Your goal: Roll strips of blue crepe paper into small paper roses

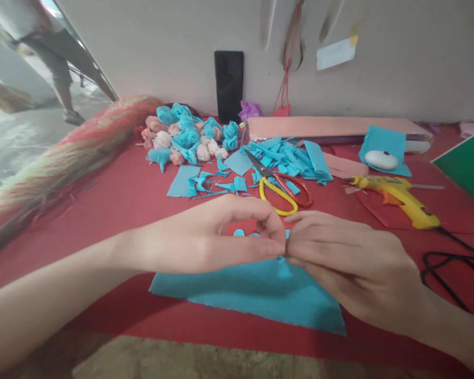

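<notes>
In the head view, a wide piece of blue crepe paper (237, 287) hangs or lies below my hands, near the table's front edge. Small rounded blue bits show behind my fingers, perhaps its upper edge. My left hand (245, 231) pinches thumb against forefinger at a gathered bit of this paper. Pressed close against those fingertips is my right hand (339, 258), its fingers bunched together at the same spot. The exact hold of the right fingertips is hidden. Scissors (278, 189) with one yellow and one red handle lie just beyond my hands, blades apart.
Blue paper scraps (288, 158) surround the scissor blades. Blue, pink and white paper roses (189, 134) are heaped at back left. A yellow glue gun (403, 197) with a black cord (442, 263) lies right. A dark phone (229, 87) leans on the wall. A person (59, 63) stands far left.
</notes>
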Action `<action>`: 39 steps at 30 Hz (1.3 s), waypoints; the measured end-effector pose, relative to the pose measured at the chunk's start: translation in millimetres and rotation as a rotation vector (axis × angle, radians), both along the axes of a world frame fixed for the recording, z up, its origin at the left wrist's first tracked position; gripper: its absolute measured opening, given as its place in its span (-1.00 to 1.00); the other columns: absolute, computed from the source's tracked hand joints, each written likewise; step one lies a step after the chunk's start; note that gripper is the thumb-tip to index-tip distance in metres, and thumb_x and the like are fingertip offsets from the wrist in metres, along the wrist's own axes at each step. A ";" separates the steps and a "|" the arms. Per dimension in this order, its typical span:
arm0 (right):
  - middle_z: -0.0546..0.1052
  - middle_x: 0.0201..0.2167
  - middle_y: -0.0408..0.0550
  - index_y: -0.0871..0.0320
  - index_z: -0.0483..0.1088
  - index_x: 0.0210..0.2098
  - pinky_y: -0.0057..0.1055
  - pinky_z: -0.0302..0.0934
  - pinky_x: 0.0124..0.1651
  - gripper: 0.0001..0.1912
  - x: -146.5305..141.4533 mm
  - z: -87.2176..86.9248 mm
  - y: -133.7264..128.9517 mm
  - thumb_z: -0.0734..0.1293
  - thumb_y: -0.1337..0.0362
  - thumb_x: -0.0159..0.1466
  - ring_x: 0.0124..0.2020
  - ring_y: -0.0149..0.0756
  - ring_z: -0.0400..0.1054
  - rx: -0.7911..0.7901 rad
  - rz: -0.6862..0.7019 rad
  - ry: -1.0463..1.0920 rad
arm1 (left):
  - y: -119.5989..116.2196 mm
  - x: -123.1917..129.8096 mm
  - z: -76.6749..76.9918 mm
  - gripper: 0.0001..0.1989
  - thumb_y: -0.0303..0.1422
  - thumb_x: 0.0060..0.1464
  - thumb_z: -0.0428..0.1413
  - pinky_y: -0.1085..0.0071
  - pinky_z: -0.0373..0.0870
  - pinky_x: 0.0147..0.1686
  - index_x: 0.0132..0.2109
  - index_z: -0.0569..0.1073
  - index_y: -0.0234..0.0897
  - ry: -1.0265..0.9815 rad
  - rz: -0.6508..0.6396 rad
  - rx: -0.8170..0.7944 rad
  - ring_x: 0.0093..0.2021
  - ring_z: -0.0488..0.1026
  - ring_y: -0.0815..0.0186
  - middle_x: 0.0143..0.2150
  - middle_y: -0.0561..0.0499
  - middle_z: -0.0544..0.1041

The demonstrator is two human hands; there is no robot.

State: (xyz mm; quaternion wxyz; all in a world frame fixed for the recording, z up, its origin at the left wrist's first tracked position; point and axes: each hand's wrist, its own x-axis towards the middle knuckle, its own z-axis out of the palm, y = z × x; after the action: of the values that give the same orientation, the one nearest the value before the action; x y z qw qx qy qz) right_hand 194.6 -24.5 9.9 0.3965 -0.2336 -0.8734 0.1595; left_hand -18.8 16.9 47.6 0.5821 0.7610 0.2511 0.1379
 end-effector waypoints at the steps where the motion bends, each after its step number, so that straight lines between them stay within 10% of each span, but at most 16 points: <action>1: 0.58 -0.43 -0.04 0.23 0.45 -0.28 -0.26 0.46 -0.09 -0.80 -0.4 0.1 0.1 0.25 0.59 0.25 -0.38 -0.33 0.48 -0.008 0.010 0.014 | 0.5 -0.3 -0.5 -0.90 -0.43 0.23 0.06 0.57 0.28 -0.23 -0.28 0.41 -0.31 -0.006 -0.011 0.013 -0.24 0.36 0.43 -0.27 0.09 0.42; 31: 0.59 -0.40 -0.01 0.27 0.49 -0.27 -0.39 0.45 -0.18 -0.86 -0.1 -3.2 2.2 0.29 0.53 0.30 -0.36 -0.36 0.48 -0.131 0.081 0.061 | 2.5 4.0 -4.6 -0.86 -0.45 0.29 0.00 0.60 0.26 -0.23 -0.28 0.35 -0.33 -0.111 -0.137 -0.018 -0.27 0.30 0.46 -0.31 0.08 0.34; 36: 0.60 -0.42 -0.01 0.30 0.50 -0.29 -0.46 0.42 -0.23 -0.88 -0.7 -0.7 3.3 0.31 0.52 0.29 -0.36 -0.38 0.49 -0.112 0.056 0.054 | -1.0 5.2 -5.6 -0.88 -0.48 0.29 -0.04 0.57 0.30 -0.27 -0.24 0.35 -0.30 -0.163 -0.010 -0.064 -0.28 0.34 0.45 -0.31 0.07 0.36; 39: 0.62 -0.43 -0.06 0.29 0.51 -0.32 -0.50 0.40 -0.18 -0.86 -1.9 0.3 3.6 0.32 0.55 0.27 -0.36 -0.41 0.50 -0.102 0.015 0.053 | 4.5 2.7 -5.4 -0.88 -0.42 0.28 -0.05 0.54 0.31 -0.35 -0.22 0.37 -0.27 -0.113 0.109 0.169 -0.32 0.35 0.43 -0.29 0.08 0.41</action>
State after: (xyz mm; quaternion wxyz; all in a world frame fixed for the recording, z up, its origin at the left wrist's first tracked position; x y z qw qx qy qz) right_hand 192.7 -20.9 10.2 0.4059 -0.2424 -0.8550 0.2130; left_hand -16.1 21.4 42.2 0.5208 0.7835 0.2463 0.2328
